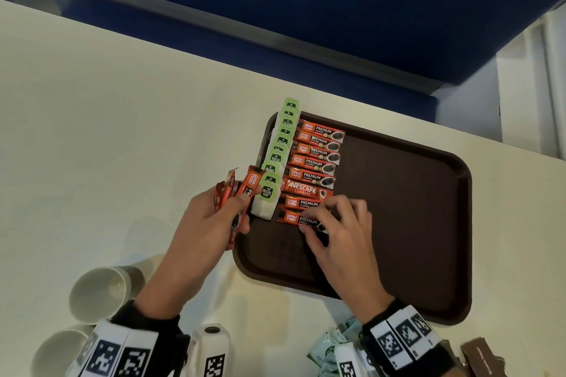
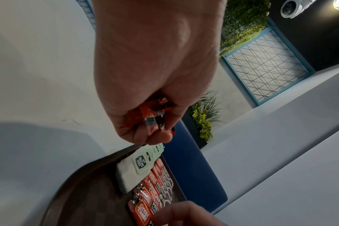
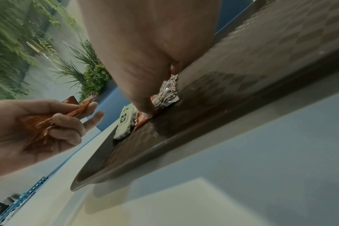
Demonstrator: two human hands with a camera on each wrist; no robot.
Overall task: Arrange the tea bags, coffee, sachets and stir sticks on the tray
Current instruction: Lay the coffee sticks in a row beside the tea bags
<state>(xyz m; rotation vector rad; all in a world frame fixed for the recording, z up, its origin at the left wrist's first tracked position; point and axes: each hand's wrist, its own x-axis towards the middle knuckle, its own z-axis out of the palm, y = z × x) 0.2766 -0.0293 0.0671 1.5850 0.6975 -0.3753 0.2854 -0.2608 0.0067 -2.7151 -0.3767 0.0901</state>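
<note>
A dark brown tray lies on the cream table. Along its left edge runs a column of green-tagged tea bags, and beside it a column of red coffee sachets. My right hand pinches the nearest coffee sachet of that column, flat on the tray. My left hand grips a bunch of red coffee sachets just off the tray's left edge. In the left wrist view the bunch of sachets shows inside the curled fingers. The right wrist view shows my right fingers on the sachet's end.
Two white paper cups lie at the near left. Pale green sachets and brown packets sit at the near edge by my right wrist. A blue seat lies beyond the table's far edge.
</note>
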